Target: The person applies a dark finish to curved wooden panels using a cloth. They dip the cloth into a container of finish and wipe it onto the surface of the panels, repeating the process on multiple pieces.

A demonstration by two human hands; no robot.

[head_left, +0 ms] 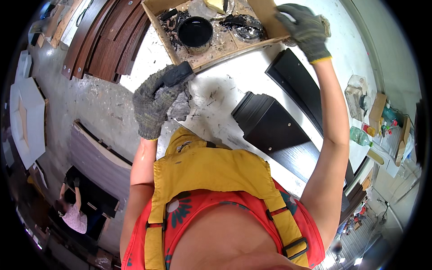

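My left hand [153,101], in a dark grey knit glove, is closed around a dark block-like pad [177,74] and a crumpled grey rag [181,106]. It is beside the near left corner of a shallow wooden box [234,54]. My right hand [306,33], gloved alike, grips the box's right wall near its corner, its fingertips partly hidden. Inside the box stand a round tub of black liquid [195,32], a clear dish with blackened scraps [247,31] and a yellow sponge [217,5]. Beneath my right forearm lie a black moulded panel [274,123] and a long black board [294,83].
The white tabletop [211,96] is smeared with black. Brown boards [108,38] are stacked at the left. To the right are a stone-like block [356,96] and a green plastic bottle [360,136]. A co-worker [74,216] bends over black panels at the lower left.
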